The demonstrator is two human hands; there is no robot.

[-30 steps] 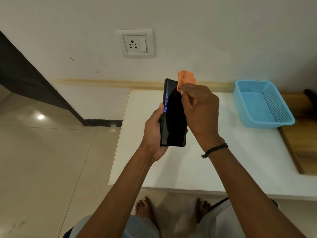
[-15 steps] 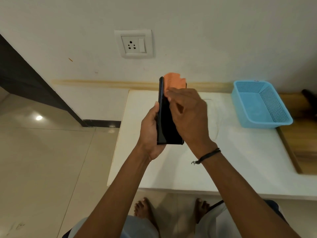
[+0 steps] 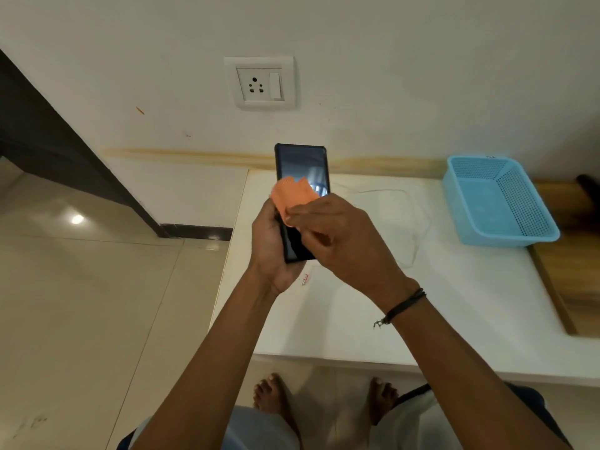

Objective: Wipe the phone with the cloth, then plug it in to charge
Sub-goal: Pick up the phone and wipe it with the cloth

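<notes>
My left hand (image 3: 269,245) grips a black phone (image 3: 300,164) by its lower half, upright over the left part of the white table (image 3: 341,313), dark screen facing me. My right hand (image 3: 341,241) pinches an orange cloth (image 3: 292,196) and presses it against the middle of the screen. A thin white charging cable (image 3: 409,206) loops on the table behind my hands, and its plug tip (image 3: 305,280) lies just below the phone. A white wall socket with a switch (image 3: 259,82) sits on the wall above the phone.
A light blue perforated plastic basket (image 3: 500,203) stands on the table at the far right. A wooden surface (image 3: 571,271) adjoins the table's right edge. Tiled floor (image 3: 81,303) and a dark door frame (image 3: 48,134) lie to the left. My bare feet (image 3: 272,394) show below the table edge.
The phone has turned from edge-on to face me with its screen. The cloth has come down from the phone's top edge onto the middle of the screen.
</notes>
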